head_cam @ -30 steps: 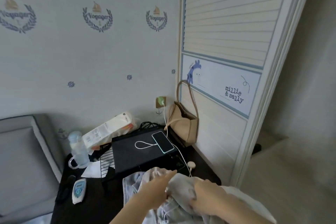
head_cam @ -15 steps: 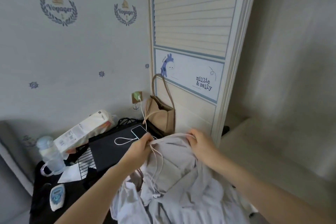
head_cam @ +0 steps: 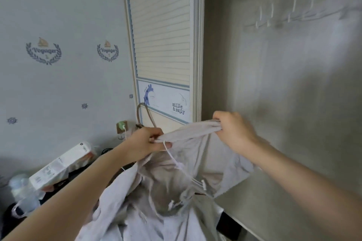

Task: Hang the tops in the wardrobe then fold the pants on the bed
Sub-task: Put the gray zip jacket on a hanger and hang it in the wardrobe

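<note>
I hold a pale grey top [head_cam: 176,188] with white drawstrings up in front of the open wardrobe [head_cam: 284,84]. My left hand [head_cam: 146,144] grips one side of its upper edge, and my right hand [head_cam: 234,132] grips the other side, stretching the fabric between them. The rest of the top hangs down in folds below my hands. White hangers [head_cam: 274,13] hang on the rail high in the wardrobe at the upper right, blurred.
The wardrobe's slatted sliding door [head_cam: 162,45] stands left of the opening. A dark bedside table [head_cam: 11,217] at lower left carries a white box [head_cam: 60,166], a bottle [head_cam: 21,191] and a tan bag's strap [head_cam: 145,113] against the wall.
Both hands have risen with the top and spread apart, pulling its edge taut. My view has swung right and up, so the wardrobe opening and the hangers now show.
</note>
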